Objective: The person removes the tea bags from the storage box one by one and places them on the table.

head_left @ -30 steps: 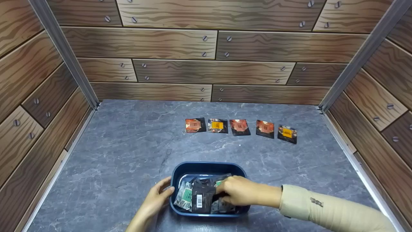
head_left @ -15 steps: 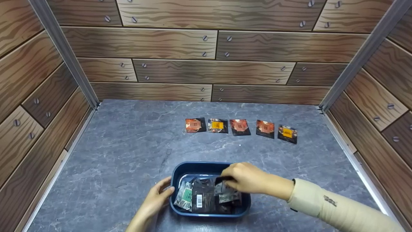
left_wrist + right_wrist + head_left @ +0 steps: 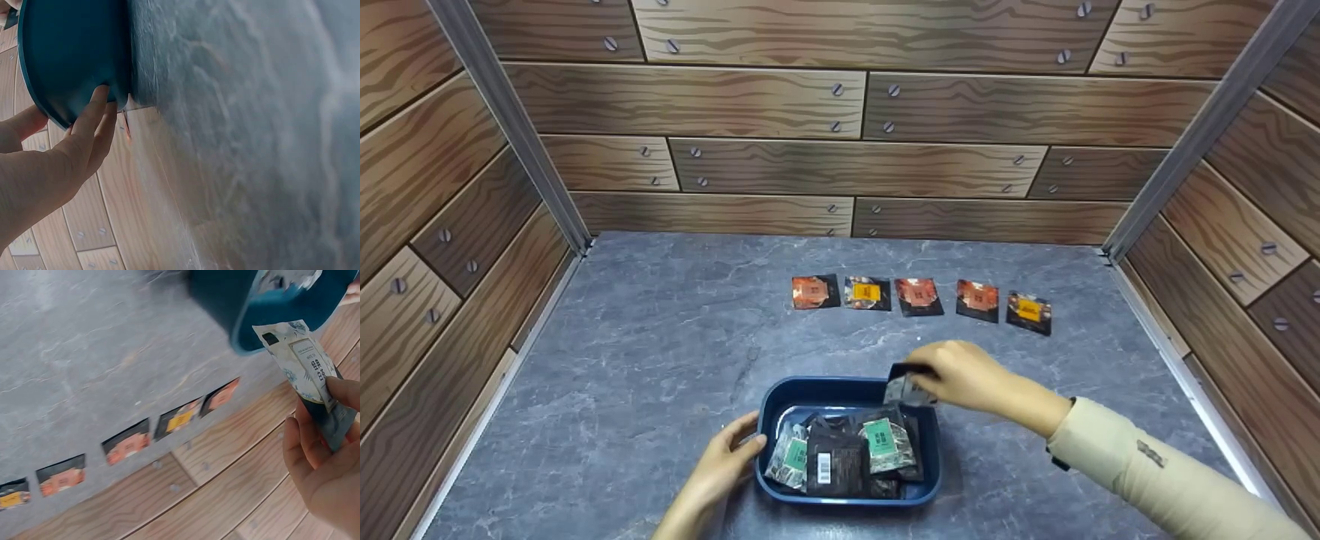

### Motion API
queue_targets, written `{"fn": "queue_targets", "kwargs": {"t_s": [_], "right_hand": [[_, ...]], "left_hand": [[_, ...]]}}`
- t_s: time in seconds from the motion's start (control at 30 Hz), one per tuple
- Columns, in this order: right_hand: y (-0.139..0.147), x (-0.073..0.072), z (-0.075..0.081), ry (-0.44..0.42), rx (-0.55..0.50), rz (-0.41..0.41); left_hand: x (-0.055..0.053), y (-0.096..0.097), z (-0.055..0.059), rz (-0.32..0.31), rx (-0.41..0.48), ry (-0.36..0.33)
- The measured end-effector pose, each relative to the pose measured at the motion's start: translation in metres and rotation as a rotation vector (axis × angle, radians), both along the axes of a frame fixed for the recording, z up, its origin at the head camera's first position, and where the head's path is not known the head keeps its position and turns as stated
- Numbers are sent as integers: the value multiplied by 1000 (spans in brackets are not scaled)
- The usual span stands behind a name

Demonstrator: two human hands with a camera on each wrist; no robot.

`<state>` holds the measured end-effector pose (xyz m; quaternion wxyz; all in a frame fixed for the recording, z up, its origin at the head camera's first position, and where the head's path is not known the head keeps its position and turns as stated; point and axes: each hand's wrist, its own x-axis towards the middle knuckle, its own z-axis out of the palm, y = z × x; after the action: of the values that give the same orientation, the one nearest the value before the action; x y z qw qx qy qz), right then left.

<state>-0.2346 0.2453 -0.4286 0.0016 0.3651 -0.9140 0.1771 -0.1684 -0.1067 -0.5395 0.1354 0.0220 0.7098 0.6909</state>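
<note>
My right hand [image 3: 960, 375] pinches a small sachet [image 3: 906, 388] just above the far right corner of a blue plastic tub [image 3: 847, 501]. In the right wrist view the sachet [image 3: 306, 365] shows a pale printed front with a label and a dark lower end. My left hand [image 3: 724, 457] holds the tub's left side, thumb at the rim; in the left wrist view its fingers [image 3: 90, 121] lie along the outer wall. Several sachets lie inside: a green-labelled sachet [image 3: 881, 437] on the right, a black sachet with a barcode [image 3: 836, 457] in the middle, another green-labelled sachet [image 3: 793, 454] at left.
Beyond the tub, a row of several sachets lies on the grey marbled tabletop [image 3: 660, 345], from a red sachet [image 3: 814, 291] at left to a yellow-labelled sachet [image 3: 1030, 310] at right. Wood-patterned panels [image 3: 847, 165] enclose the back and sides.
My right hand has lifted a sachet out of the tub, moving up and right. A green-labelled sachet now shows at the tub's right side. The left hand has stayed put.
</note>
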Motion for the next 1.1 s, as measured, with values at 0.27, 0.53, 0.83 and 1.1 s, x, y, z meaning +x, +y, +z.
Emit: {"fn": "queue_targets", "kwargs": {"t_s": [0.27, 0.53, 0.83, 1.1], "right_hand": [[28, -29, 1, -59, -35, -197], [67, -59, -6, -73, 2, -382], [116, -84, -18, 2, 44, -493], [165, -93, -25, 79, 72, -583]], "left_hand": [[-1, 1, -1, 2, 20, -23], [0, 1, 1, 3, 19, -23], [-1, 0, -1, 7, 28, -26], [0, 0, -1, 10, 62, -39]]}}
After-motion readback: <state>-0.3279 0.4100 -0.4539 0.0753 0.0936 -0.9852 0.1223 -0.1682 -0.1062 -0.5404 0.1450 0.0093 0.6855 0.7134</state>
